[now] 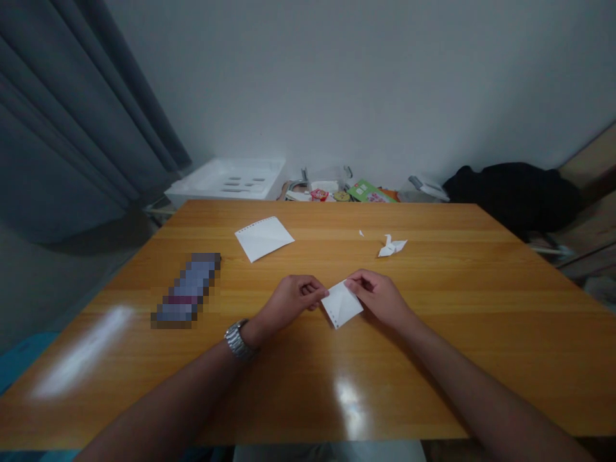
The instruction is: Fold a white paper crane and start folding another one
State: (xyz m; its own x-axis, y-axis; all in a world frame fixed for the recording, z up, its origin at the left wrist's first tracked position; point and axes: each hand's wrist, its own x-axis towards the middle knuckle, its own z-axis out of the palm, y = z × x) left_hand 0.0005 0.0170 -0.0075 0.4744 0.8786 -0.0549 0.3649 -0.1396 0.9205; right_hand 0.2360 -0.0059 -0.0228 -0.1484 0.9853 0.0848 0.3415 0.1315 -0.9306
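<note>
A small folded piece of white paper (342, 304) lies on the wooden table (433, 359) between both hands. My left hand (291, 301), with a metal watch (237, 340) on its wrist, pinches the paper's left corner with closed fingers. My right hand (378, 297) pinches the paper's upper right edge, its fingers curled. A flat white sheet (264, 238) with a perforated edge lies farther back on the left. A small folded white paper figure (392, 246) sits at the back right, with a tiny paper scrap (360, 233) beside it.
A blurred-out oblong object (187, 290) lies on the table's left side. Behind the table are a white tray-like box (228, 179), assorted small packages (337, 191) and a black bag or cloth (510, 192). A grey curtain (72, 128) hangs at left.
</note>
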